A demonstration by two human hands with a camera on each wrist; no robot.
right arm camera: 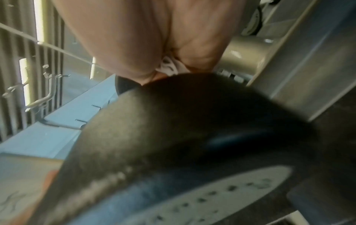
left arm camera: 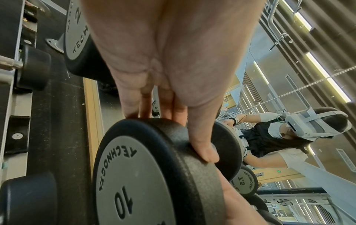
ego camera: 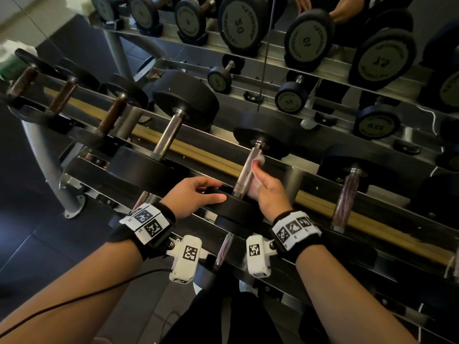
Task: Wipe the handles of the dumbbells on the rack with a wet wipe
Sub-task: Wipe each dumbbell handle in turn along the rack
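A 10-marked dumbbell lies across the rack's top tier, its steel handle point(ego camera: 246, 170) pointing away from me. My right hand point(ego camera: 260, 184) holds a white wet wipe point(ego camera: 258, 162) folded against the right side of that handle, near its middle. In the right wrist view the wipe point(right arm camera: 167, 67) peeks out under the palm, above the blurred black dumbbell head point(right arm camera: 173, 129). My left hand point(ego camera: 211, 191) grips the near head point(ego camera: 233, 203) of the same dumbbell. The left wrist view shows the thumb point(left arm camera: 202, 144) over the rim of the head point(left arm camera: 134, 167) and the fingers behind it.
More dumbbells fill the tier: a steel-handled one point(ego camera: 169, 135) and brown-handled ones point(ego camera: 62, 95) to the left, another point(ego camera: 346, 197) to the right. A lower tier holds a dumbbell point(ego camera: 223, 249). A mirror point(ego camera: 305, 40) behind reflects the rack. A white-green pack point(ego camera: 12, 55) sits far left.
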